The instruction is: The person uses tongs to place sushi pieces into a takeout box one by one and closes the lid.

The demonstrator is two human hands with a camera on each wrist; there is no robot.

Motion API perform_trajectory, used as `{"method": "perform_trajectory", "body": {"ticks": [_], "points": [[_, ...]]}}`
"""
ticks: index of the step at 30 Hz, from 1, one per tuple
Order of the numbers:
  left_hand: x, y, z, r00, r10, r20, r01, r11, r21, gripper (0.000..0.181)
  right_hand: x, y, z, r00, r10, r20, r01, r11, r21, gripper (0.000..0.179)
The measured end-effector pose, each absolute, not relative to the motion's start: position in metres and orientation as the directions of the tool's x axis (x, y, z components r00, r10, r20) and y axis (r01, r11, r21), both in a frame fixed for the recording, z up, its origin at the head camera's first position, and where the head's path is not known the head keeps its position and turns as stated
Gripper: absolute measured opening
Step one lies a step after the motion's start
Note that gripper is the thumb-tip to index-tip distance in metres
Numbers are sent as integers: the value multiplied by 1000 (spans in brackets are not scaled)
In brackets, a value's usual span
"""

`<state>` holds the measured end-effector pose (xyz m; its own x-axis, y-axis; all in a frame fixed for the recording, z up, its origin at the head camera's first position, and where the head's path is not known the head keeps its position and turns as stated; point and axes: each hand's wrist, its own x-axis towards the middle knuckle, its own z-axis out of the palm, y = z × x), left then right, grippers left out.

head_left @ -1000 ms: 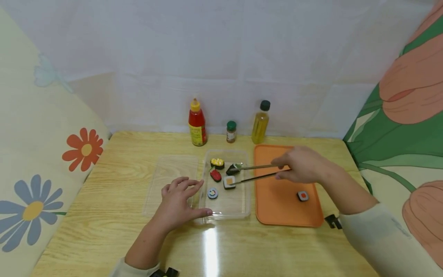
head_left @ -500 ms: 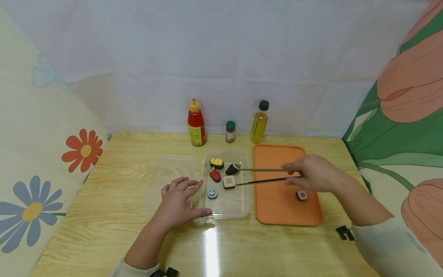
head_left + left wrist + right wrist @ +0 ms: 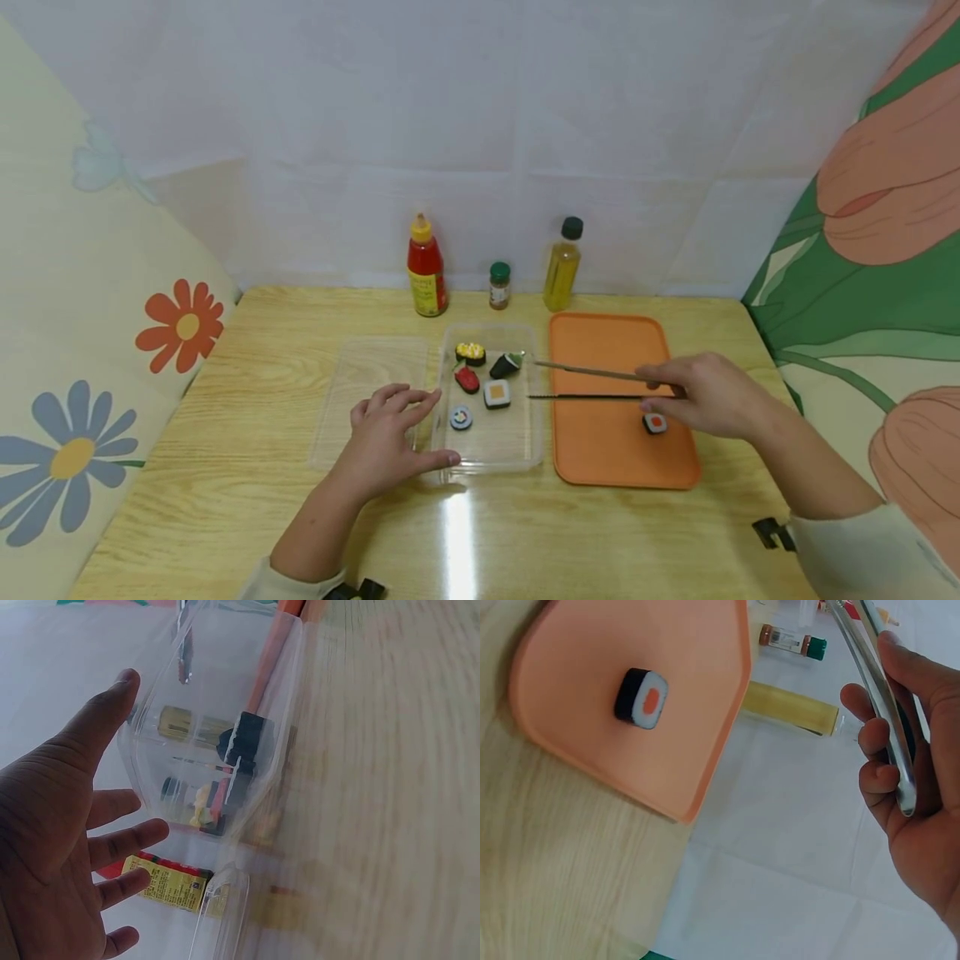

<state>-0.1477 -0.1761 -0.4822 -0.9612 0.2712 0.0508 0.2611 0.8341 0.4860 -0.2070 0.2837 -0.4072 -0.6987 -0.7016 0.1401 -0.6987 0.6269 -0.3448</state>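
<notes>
My right hand point(image 3: 701, 393) grips metal tongs point(image 3: 877, 697), whose two arms stand apart above the right rim of the clear plastic box and the orange tray point(image 3: 600, 458). Nothing is between the tips. Inside the clear box point(image 3: 517, 457) lie several sushi pieces: a yellow-topped one point(image 3: 470, 353), a red-topped one point(image 3: 467, 378), a dark cone-shaped roll point(image 3: 506, 365), a square roll with orange centre point(image 3: 497, 393) and a round roll point(image 3: 461, 417). On the tray sits a red-centred sushi roll point(image 3: 642, 698). My left hand point(image 3: 390, 437) spreads its fingers at the box's left edge, thumb near the front-left corner.
A clear lid point(image 3: 337, 400) lies left of the box, partly behind the left hand. Along the back stand a red sauce bottle point(image 3: 427, 271), a small green-capped jar point(image 3: 499, 286) and an oil bottle point(image 3: 562, 271). A white cloth point(image 3: 637, 108) hangs behind the table.
My right hand has drawn the tongs rightward, away from the cone-shaped roll and the square roll, which stay in the box. The left hand has not moved.
</notes>
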Motion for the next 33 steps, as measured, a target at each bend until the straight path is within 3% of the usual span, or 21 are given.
{"method": "perform_trajectory", "body": {"ticks": [16,24,33], "points": [[-148,-176,-484,-963,268,28,247,833,495,103,-183,310,-426,-762,-612,211,-630,627,-457,39],[-148,-176,-483,-963,269,22,244,833,496,102,-172,326,-435,-759,-583,291,-648,628,-431,40],[-148,-176,-482,-963,267,25,244,832,498,103,-155,349,-445,-805,-519,286,-592,686,-423,41]]}}
